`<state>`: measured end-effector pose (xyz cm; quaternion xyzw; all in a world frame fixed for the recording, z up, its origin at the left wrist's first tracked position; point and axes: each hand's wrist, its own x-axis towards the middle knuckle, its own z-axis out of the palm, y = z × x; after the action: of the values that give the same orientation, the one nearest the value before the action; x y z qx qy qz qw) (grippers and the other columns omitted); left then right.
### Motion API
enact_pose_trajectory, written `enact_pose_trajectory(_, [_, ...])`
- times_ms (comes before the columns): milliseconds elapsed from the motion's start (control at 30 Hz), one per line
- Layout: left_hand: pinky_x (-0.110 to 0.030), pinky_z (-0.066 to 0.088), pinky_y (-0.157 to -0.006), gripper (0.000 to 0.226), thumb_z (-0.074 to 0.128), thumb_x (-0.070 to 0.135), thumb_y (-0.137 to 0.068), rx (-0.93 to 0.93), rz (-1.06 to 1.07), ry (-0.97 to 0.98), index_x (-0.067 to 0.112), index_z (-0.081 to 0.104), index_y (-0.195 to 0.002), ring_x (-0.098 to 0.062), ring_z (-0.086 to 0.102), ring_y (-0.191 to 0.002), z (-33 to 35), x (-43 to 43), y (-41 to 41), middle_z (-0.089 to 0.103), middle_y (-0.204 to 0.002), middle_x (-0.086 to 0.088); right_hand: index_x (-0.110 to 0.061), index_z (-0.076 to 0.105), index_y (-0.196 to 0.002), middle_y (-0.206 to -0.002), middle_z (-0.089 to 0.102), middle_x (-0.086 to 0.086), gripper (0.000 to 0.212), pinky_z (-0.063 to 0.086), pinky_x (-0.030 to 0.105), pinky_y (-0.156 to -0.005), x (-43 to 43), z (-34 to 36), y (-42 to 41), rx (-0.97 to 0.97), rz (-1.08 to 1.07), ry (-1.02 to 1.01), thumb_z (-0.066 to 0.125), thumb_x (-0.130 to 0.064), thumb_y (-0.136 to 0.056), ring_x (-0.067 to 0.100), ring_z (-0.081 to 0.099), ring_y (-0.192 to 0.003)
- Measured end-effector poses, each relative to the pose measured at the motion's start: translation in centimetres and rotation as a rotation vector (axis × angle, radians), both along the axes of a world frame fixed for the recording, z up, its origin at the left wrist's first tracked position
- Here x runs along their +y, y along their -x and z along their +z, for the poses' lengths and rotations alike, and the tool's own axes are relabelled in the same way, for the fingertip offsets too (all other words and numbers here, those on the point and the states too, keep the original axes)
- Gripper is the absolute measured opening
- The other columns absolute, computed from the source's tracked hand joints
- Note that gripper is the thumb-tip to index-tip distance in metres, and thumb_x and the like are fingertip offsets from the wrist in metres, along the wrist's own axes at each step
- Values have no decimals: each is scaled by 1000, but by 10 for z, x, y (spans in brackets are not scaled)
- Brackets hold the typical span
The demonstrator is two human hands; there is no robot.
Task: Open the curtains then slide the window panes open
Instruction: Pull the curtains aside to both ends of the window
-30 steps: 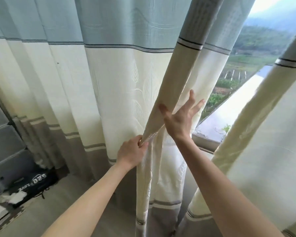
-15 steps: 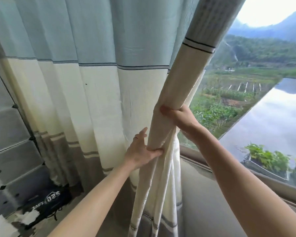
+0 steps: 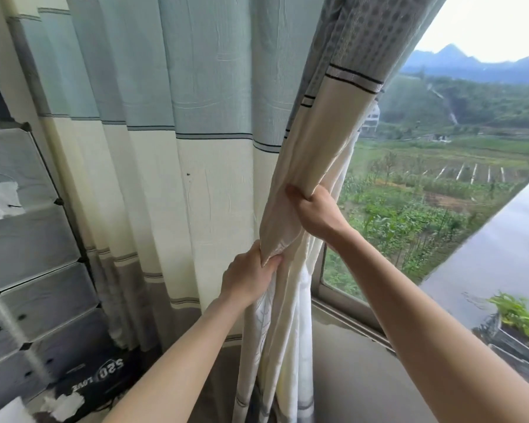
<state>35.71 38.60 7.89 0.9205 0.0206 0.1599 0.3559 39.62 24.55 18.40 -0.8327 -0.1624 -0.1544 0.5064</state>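
A curtain (image 3: 196,148), pale blue above and cream below with grey stripes, hangs across the left and middle. Its right edge is bunched into a thick fold (image 3: 306,166). My left hand (image 3: 246,279) grips the lower part of that fold. My right hand (image 3: 315,212) clutches the fold higher up, fingers wrapped around the fabric. To the right the window pane (image 3: 440,193) is uncovered, showing fields, hills and a wet roof. The window's lower frame (image 3: 345,296) runs along the sill.
A stack of grey plastic storage cubes (image 3: 22,254) stands at the left against the curtain. A dark bag with white lettering (image 3: 98,377) and crumpled paper lie on the floor below. The grey wall under the sill (image 3: 364,377) fills the lower right.
Both hands have closed on the curtain's edge and pulled it left. The right-hand curtain has left the view, and more window glass shows.
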Motion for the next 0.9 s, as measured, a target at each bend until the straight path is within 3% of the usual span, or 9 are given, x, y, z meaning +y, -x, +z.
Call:
enact_pose_trajectory(167, [-42,52,-81,38,49,55,-89,9,123,-9,27,52,-114,-31,63,-91,11,38,-49,68,-96,-3,-3,64,-118,-117,63,21,38,49,45,-95,45,8,-63,-53,42,94,48,-32,-101,37,58,-110])
enact_pose_trajectory(267, [-43,53,-83,42,48,56,-88,18,189,-19,27,51,-119,-31,63,-92,16,64,-78,67,-98,-3,-6,63,-122,-122,62,19,37,46,45,-98,73,9,-100,-86,91,117,47,-32,-100,36,55,-117])
enact_pose_trajectory(367, [-44,53,-85,52,47,58,-88,18,254,-10,26,46,-129,-32,64,-95,15,94,-105,68,-102,-4,-10,65,-118,-117,66,16,37,50,46,-93,105,9,-134,-113,159,124,45,-35,-100,35,60,-109])
enact_pose_trajectory(500, [-44,53,-86,48,50,54,-89,-1,307,0,26,47,-128,-33,64,-98,17,134,-133,68,-106,-4,-6,65,-114,-111,67,20,34,51,47,-86,149,8,-166,-178,205,136,47,-32,-102,39,60,-104])
enact_pose_trajectory(633, [-42,53,-83,39,54,49,-88,-29,350,15,29,51,-122,-32,63,-94,17,183,-158,69,-100,-2,-6,64,-117,-116,64,21,33,47,41,-90,199,4,-193,-201,251,154,46,-30,-103,38,56,-113])
enact_pose_trajectory(900, [-35,45,-70,43,57,51,-89,-31,382,-61,18,49,-114,-36,63,-91,21,313,-229,59,-86,-3,-9,62,-126,-123,60,19,35,42,35,-91,323,6,-257,-232,236,167,48,-31,-102,37,52,-119])
